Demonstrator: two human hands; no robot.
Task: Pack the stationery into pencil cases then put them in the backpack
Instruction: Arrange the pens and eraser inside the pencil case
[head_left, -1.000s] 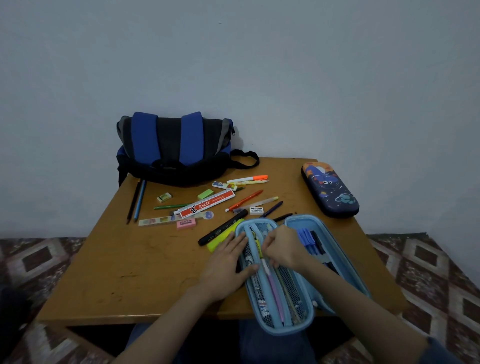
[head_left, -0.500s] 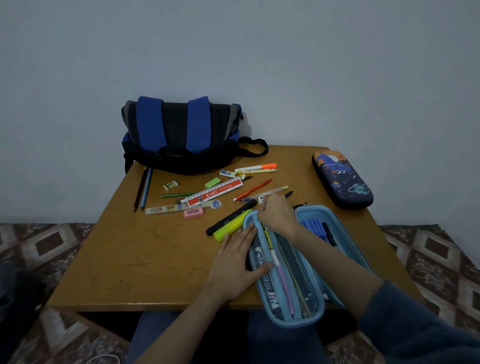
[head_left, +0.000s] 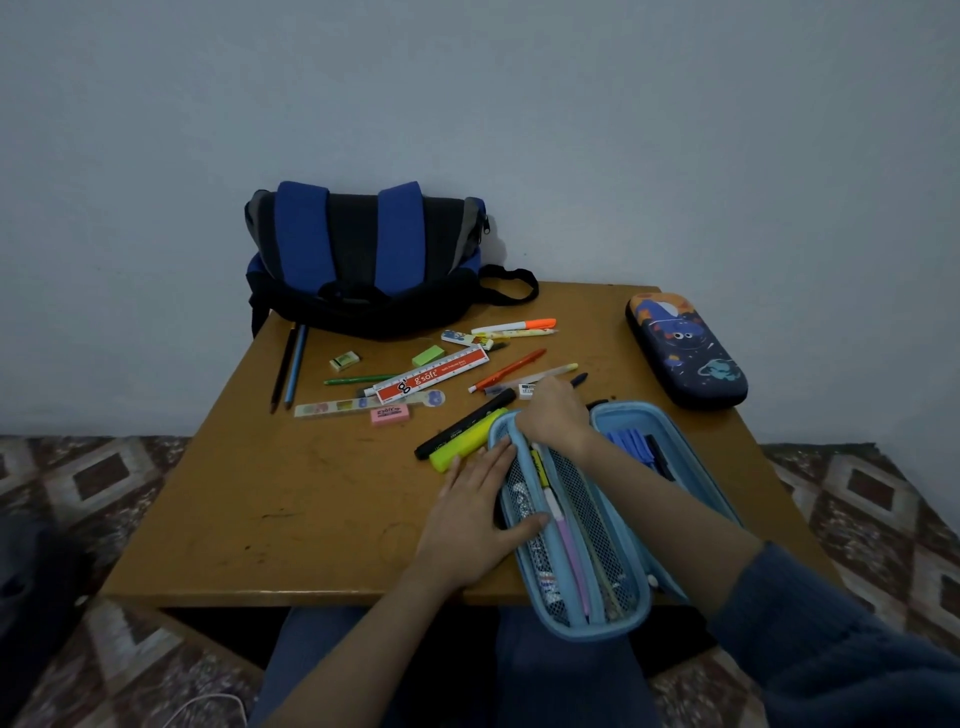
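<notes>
Light blue pencil case (head_left: 587, 626) lies unzipped and spread open at the near right of the table (head_left: 291, 499), its near end overhanging the table edge. The left half has mesh pockets with pens inside, one yellow and one pale pink to lilac. The right half, partly hidden by the right forearm, holds blue pieces and dark pens. Left hand (head_left: 478, 512) lies flat with straight fingers against the case's left rim, thumb resting on the mesh, gripping nothing. Right hand (head_left: 553, 418) sits at the far end of the case, knuckles up, fingers curled down. Its fingertips are hidden, so whether it holds anything cannot be told. Just left of the case lie a yellow highlighter (head_left: 465, 439) and a black marker (head_left: 465, 423), side by side. Farther back are loose items: a red-and-white ruler (head_left: 434, 379), a pink eraser (head_left: 389, 414), an orange pen (head_left: 509, 370) and two pencils (head_left: 291, 366). A dark blue pencil case (head_left: 685, 351) with a space print lies closed at the far right. A blue-and-black backpack (head_left: 363, 249) rests against the wall at the far edge.
</notes>
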